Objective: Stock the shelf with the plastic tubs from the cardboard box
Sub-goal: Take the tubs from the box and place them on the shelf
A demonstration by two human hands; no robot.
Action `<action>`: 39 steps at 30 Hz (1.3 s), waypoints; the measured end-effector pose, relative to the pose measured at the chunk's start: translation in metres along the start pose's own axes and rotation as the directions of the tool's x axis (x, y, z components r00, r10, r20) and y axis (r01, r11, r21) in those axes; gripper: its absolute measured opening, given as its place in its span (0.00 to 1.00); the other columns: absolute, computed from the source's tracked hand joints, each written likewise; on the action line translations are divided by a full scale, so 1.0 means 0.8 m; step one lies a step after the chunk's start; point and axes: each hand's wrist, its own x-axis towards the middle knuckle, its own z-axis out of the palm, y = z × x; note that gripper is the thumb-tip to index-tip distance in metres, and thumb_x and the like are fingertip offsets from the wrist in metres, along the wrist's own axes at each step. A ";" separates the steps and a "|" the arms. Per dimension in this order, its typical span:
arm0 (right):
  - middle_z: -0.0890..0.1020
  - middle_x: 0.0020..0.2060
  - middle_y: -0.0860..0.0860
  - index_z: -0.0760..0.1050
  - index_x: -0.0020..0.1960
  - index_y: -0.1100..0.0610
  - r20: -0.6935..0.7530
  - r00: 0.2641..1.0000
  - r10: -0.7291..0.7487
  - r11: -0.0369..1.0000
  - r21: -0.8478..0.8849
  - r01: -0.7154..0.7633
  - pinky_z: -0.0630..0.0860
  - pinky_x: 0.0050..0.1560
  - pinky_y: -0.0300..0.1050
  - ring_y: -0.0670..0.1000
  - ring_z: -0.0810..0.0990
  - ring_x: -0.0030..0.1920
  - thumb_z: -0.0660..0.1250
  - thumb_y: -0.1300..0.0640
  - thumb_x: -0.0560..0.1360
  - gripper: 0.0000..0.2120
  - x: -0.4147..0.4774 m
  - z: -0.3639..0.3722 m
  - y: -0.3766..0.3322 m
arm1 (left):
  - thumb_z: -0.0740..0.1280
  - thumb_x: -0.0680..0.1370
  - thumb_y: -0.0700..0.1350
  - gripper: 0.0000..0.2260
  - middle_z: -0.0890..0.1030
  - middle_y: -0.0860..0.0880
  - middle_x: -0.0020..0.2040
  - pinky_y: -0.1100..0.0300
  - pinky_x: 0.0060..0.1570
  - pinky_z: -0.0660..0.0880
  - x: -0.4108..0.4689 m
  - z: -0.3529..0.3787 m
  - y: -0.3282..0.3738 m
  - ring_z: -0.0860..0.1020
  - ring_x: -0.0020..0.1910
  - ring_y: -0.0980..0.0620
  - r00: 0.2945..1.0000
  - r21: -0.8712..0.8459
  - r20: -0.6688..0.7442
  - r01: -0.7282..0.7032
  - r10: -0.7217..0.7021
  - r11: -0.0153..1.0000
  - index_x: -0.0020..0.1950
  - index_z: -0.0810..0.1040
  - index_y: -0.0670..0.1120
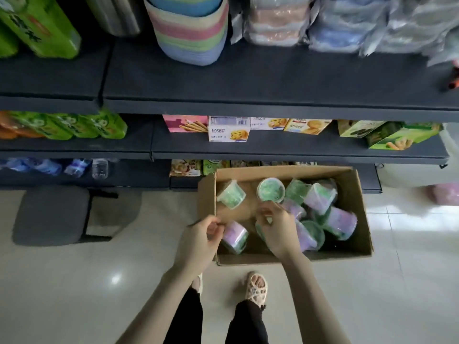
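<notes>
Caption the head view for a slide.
Left hand and right hand low over a cardboard box of green and purple plastic tubs, on the floor before stocked shelves.

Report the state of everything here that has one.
cardboard box: open, on the floor, partly filled.
plastic tubs: lidded, jumbled in the box.
left hand: fingers curled beside a purple tub; grip unclear.
right hand: fingers curled over the tubs; grip unclear.
</notes>
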 end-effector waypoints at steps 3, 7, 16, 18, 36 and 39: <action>0.84 0.43 0.55 0.80 0.46 0.59 0.018 0.987 0.157 0.987 0.027 -0.157 0.76 0.45 0.49 0.57 0.82 0.45 0.67 0.60 0.75 0.04 0.012 0.056 0.031 | 0.68 0.75 0.46 0.03 0.81 0.55 0.40 0.56 0.45 0.78 0.026 0.039 -0.044 0.81 0.41 0.55 0.985 -0.027 0.103 0.143 -0.139 0.989 0.48 0.79 0.48; 0.83 0.38 0.54 0.79 0.42 0.58 0.058 0.960 0.276 0.961 0.007 -0.276 0.73 0.42 0.45 0.56 0.82 0.42 0.65 0.62 0.74 0.05 0.022 0.110 0.079 | 0.68 0.76 0.42 0.01 0.77 0.57 0.36 0.67 0.41 0.74 0.053 0.089 -0.078 0.78 0.40 0.54 0.950 -0.099 0.156 0.287 -0.270 0.953 0.47 0.78 0.47; 0.83 0.47 0.62 0.80 0.50 0.64 0.065 0.906 0.419 0.908 -0.017 -0.419 0.75 0.50 0.52 0.62 0.80 0.50 0.65 0.64 0.75 0.07 0.042 0.112 0.180 | 0.67 0.75 0.38 0.03 0.81 0.43 0.45 0.64 0.40 0.70 0.074 0.197 -0.102 0.79 0.44 0.46 0.879 -0.160 0.192 0.467 -0.436 0.870 0.47 0.76 0.41; 0.82 0.50 0.62 0.79 0.52 0.64 0.045 0.914 0.404 0.915 -0.035 -0.402 0.73 0.55 0.55 0.62 0.78 0.53 0.67 0.62 0.74 0.09 0.045 0.103 0.203 | 0.68 0.75 0.38 0.05 0.81 0.41 0.47 0.58 0.47 0.74 0.072 0.222 -0.102 0.79 0.46 0.45 0.856 -0.155 0.167 0.513 -0.489 0.845 0.50 0.76 0.39; 0.81 0.55 0.54 0.80 0.56 0.57 0.107 0.950 0.293 0.956 -0.017 -0.293 0.59 0.69 0.57 0.57 0.76 0.60 0.74 0.58 0.69 0.16 0.077 0.116 0.364 | 0.65 0.74 0.59 0.33 0.71 0.45 0.66 0.48 0.61 0.72 0.129 0.376 -0.156 0.73 0.62 0.41 0.415 -0.572 -0.036 0.738 -0.909 0.359 0.75 0.55 0.56; 0.83 0.53 0.51 0.82 0.50 0.55 0.053 0.976 0.209 0.977 0.024 -0.210 0.61 0.66 0.58 0.57 0.75 0.60 0.76 0.59 0.66 0.13 0.065 0.124 0.369 | 0.66 0.73 0.61 0.30 0.75 0.43 0.63 0.44 0.55 0.76 0.128 0.385 -0.176 0.76 0.58 0.40 0.400 -0.548 -0.088 0.745 -0.912 0.380 0.72 0.62 0.55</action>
